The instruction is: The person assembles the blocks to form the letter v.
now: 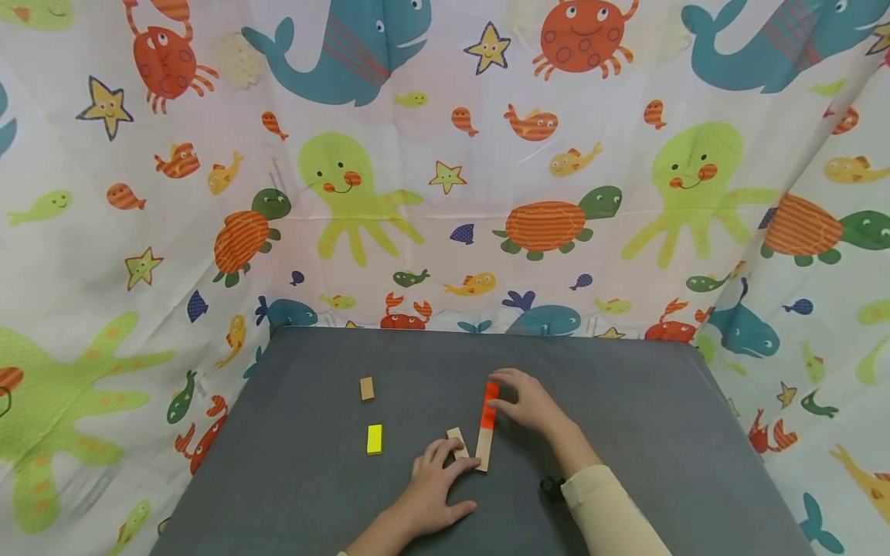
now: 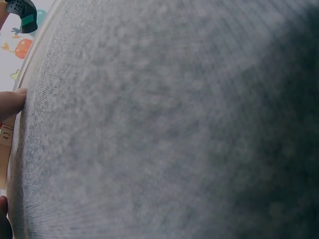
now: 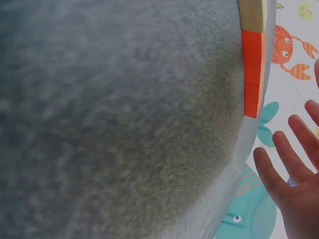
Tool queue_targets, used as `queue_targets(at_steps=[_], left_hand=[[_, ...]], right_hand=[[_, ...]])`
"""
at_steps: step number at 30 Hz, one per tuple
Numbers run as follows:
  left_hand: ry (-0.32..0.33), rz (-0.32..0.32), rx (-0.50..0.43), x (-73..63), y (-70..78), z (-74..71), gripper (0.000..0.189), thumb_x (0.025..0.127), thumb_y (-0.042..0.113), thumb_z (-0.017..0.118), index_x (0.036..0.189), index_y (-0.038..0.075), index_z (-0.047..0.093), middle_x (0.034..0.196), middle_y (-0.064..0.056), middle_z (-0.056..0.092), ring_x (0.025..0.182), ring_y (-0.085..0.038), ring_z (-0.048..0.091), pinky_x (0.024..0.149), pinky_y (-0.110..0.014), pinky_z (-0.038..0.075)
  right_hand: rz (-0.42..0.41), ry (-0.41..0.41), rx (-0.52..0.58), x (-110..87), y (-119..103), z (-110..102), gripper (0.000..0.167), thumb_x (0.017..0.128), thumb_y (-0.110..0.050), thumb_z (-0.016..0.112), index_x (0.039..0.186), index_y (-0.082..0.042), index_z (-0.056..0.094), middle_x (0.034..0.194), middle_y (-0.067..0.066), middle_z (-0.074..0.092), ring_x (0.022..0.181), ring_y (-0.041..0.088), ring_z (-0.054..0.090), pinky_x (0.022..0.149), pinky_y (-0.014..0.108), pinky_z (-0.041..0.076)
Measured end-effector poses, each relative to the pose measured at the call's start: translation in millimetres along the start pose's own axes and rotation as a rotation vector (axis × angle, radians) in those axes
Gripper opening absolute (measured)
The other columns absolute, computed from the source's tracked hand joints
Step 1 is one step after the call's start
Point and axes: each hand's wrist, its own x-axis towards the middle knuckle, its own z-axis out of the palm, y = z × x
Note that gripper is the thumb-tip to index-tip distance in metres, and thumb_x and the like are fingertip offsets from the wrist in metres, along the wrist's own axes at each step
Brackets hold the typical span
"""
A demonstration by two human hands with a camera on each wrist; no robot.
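Observation:
In the head view a row of small blocks runs away from me: a plain wooden block [image 1: 484, 449] at the near end and orange blocks [image 1: 487, 417] beyond. My left hand [image 1: 433, 494] lies over a second wooden block [image 1: 455, 435], its index fingertip right at the row's near end and its thumb stretched apart. A wooden block marked 43 [image 2: 5, 135] shows at the left wrist view's edge. My right hand [image 1: 531, 401] has thumb and index finger beside the orange end. Its fingers [image 3: 269, 169] look spread and apart from the blocks in the right wrist view.
A yellow block [image 1: 375, 439] and a small wooden block [image 1: 367, 388] stand to the left on the grey tabletop [image 1: 299, 463]. Behind and at the sides hangs a curtain [image 1: 445, 224] printed with sea animals. A dark wrist device [image 1: 552, 488] sits at the right cuff.

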Motion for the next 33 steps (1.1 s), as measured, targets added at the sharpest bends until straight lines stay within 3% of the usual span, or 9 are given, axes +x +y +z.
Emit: queue_targets(at_steps=[7, 11, 19, 33], left_hand=[[-0.014, -0.011, -0.009, 1.4, 0.3, -0.7, 0.059, 0.088, 0.053, 0.073, 0.142, 0.045, 0.051, 0.151, 0.004, 0.034, 0.14, -0.026, 0.028, 0.102, -0.062, 0.035], [-0.008, -0.006, -0.008, 0.8, 0.0, -1.0, 0.059, 0.088, 0.052, 0.073, 0.142, 0.044, 0.051, 0.15, 0.004, 0.034, 0.14, -0.026, 0.028, 0.101, -0.061, 0.035], [-0.003, 0.005, -0.011, 0.2, 1.4, 0.1, 0.059, 0.088, 0.051, 0.073, 0.142, 0.042, 0.052, 0.15, 0.004, 0.035, 0.139, -0.026, 0.029, 0.101, -0.062, 0.035], [0.007, 0.007, -0.005, -0.2, 0.8, 1.1, 0.059, 0.088, 0.051, 0.073, 0.142, 0.043, 0.051, 0.149, 0.004, 0.035, 0.139, -0.026, 0.029, 0.1, -0.061, 0.036]], right_hand=[[-0.056, -0.002, -0.036, -6.0, 4, 7, 0.056, 0.092, -0.032, 0.075, 0.142, -0.012, 0.059, 0.146, 0.013, 0.055, 0.136, 0.038, 0.049, 0.11, 0.06, 0.038], [-0.032, -0.005, -0.059, -7.3, 5, 11, 0.061, 0.091, -0.033, 0.076, 0.144, -0.009, 0.056, 0.149, 0.015, 0.051, 0.137, 0.042, 0.046, 0.109, 0.062, 0.038], [0.07, -0.043, -0.123, -8.3, 7, 17, 0.063, 0.091, -0.039, 0.074, 0.146, -0.016, 0.055, 0.153, 0.012, 0.048, 0.142, 0.04, 0.039, 0.111, 0.06, 0.037], [0.114, -0.093, -0.217, -9.7, 3, 21, 0.057, 0.091, -0.04, 0.074, 0.14, -0.014, 0.061, 0.153, 0.009, 0.049, 0.141, 0.038, 0.042, 0.11, 0.058, 0.04]])
